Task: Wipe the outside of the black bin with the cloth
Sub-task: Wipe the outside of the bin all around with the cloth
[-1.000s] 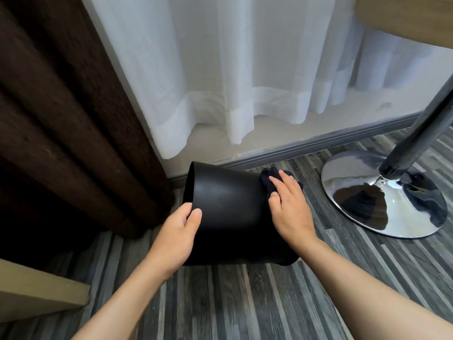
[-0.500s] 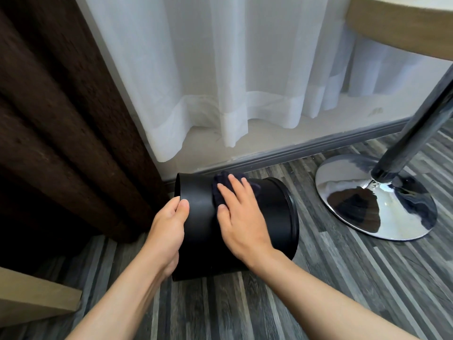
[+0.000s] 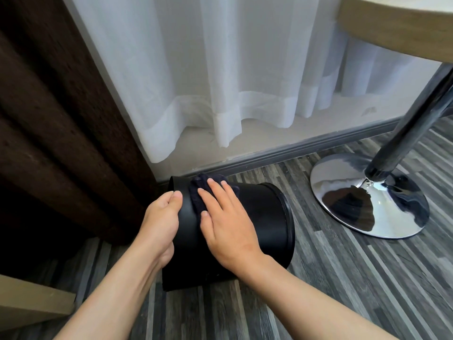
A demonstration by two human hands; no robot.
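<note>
Down on the striped floor, near the skirting under the white curtain, the black bin lies on its side, one round end facing left at the brown curtain, the ridged end facing right toward the chrome table base, well apart from it. My left hand cups the left end, fingers curled over its edge, thumb on top, gripping to steady it. My right hand lies flat and spread on the upper side wall, fingers pressing the dark cloth against the bin near that left end; cloth pinned under the palm rather than pinched. Step in hand, I'd say: wiping the top of the side wall, mid-stroke. How much is already clean I cannot tell. Next move likely calls for dragging the cloth along toward the ridged end, then rolling the bin with my left hand to bring the floor-side wall up. Keep the left grip firm, the round bin could roll away.
</note>
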